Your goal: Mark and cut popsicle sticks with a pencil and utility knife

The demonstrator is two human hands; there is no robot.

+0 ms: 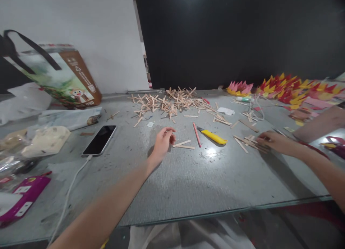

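left of the yellow plastic utility knife (214,136), the left hand (165,140) curls loosely, nothing visibly held, beside two flat pale wooden sticks (185,147). right of it, the right hand (269,141) touches a loose wooden-stick pile (250,142), probably heaped for easy reach; its grip i cannot tell.

Over there the right hand (265,139) is touching loose sticks (252,144); crossed sticks (165,102) are lying near the worktop's (172,184) back edge.
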